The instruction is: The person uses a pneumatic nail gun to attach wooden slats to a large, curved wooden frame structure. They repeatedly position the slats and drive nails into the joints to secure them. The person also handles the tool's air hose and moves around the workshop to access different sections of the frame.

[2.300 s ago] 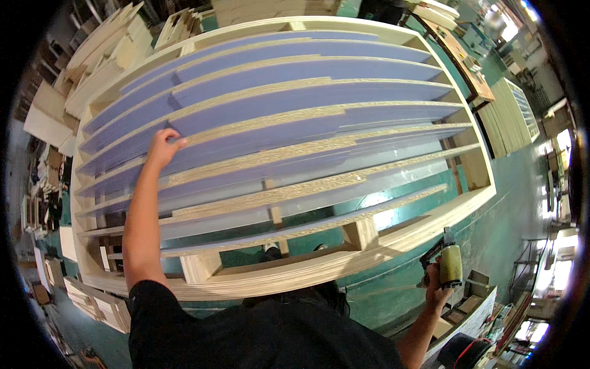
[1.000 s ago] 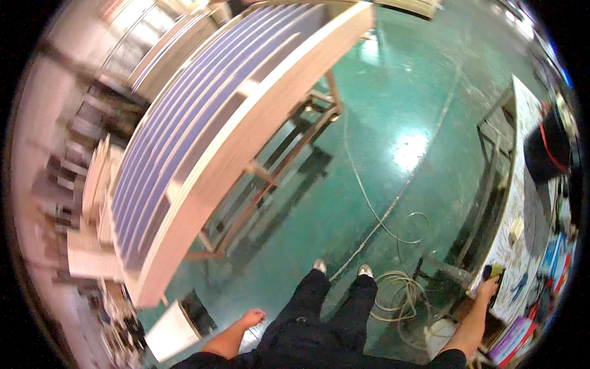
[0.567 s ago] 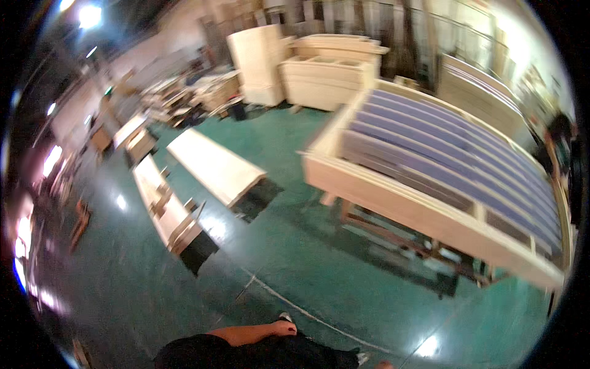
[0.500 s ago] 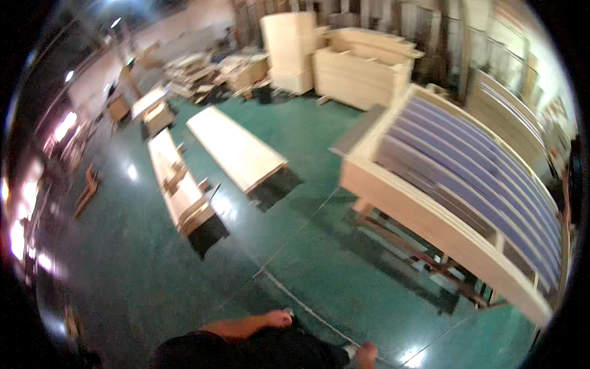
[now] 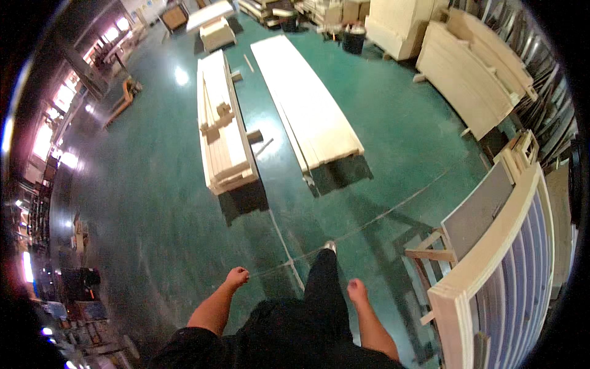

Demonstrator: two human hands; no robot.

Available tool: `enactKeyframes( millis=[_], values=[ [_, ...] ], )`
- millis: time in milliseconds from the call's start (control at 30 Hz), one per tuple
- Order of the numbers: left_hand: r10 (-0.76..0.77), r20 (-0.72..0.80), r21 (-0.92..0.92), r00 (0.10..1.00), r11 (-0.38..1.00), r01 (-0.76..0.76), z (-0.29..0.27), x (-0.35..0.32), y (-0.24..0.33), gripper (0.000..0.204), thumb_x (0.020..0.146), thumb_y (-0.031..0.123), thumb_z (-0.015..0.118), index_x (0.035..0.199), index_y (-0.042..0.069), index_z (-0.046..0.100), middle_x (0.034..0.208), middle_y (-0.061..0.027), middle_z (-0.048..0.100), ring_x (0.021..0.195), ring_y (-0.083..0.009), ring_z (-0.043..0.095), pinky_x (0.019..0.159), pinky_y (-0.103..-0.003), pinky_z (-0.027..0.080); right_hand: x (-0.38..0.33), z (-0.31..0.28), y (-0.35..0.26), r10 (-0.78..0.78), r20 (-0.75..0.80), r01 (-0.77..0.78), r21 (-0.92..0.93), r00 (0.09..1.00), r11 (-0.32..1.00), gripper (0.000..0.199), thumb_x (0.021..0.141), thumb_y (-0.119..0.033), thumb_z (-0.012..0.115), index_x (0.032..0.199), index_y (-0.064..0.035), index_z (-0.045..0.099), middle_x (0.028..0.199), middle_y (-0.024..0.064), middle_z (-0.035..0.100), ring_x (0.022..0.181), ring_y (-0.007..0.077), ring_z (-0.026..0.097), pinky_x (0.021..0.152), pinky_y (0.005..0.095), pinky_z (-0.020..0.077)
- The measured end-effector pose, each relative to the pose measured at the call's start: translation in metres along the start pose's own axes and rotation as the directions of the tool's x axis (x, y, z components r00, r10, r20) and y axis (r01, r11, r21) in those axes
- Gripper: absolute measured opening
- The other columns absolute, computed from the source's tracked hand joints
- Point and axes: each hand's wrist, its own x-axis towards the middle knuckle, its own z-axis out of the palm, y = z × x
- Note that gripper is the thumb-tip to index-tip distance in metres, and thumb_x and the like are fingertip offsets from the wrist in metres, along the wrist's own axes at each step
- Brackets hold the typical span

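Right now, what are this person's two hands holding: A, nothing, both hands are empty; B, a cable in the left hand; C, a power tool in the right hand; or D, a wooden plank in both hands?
A: the left hand and the right hand both hang loosely curled at the person's sides above the green floor, with nothing in either.

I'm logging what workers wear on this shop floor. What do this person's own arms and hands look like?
Both forearms are bare, with no gloves, watch or bands that I can make out on the left hand or the right hand. The black short sleeves of a dark top end above the elbows. The trousers are black too. Fingers are too small to detail.
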Motion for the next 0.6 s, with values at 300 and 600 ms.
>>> enactKeyframes(
  millis=[300, 600],
  values=[
    [-0.204, 0.151, -0.305, 0.967, 0.921, 0.242, 0.070, 0.118, 0.170, 0.019, 0.099, 0.026, 0.060, 0.096, 0.007, 0.064, 0.078, -0.0013, 0.061, 0.068, -0.0131, 0.058, 0.061, -0.029, 0.045, 0.317, -0.023, -0.153, 0.239, 0.226, -0.163, -0.311, 0.944, 0.936, 0.053, 0.080, -0.016, 0.070, 0.130, -0.0094, 0.056, 0.111, 0.0190, 0.069, 0.104, 0.0357, 0.067, 0.090, 0.0446, 0.0536],
    [-0.338, 0.342, -0.222, 0.877, 0.878, 0.425, 0.121, 0.338, 0.226, 0.021, 0.102, 0.024, 0.058, 0.107, 0.005, 0.065, 0.095, -0.0015, 0.065, 0.087, -0.0161, 0.059, 0.081, -0.030, 0.048, 0.765, -0.026, -0.277, -0.138, -0.023, 0.100, -0.571, 0.990, 0.815, 0.096, 0.082, -0.037, 0.080, 0.154, 0.0001, 0.029, 0.139, 0.0304, 0.050, 0.131, 0.0467, 0.047, 0.109, 0.0518, 0.0412]
  ],
)
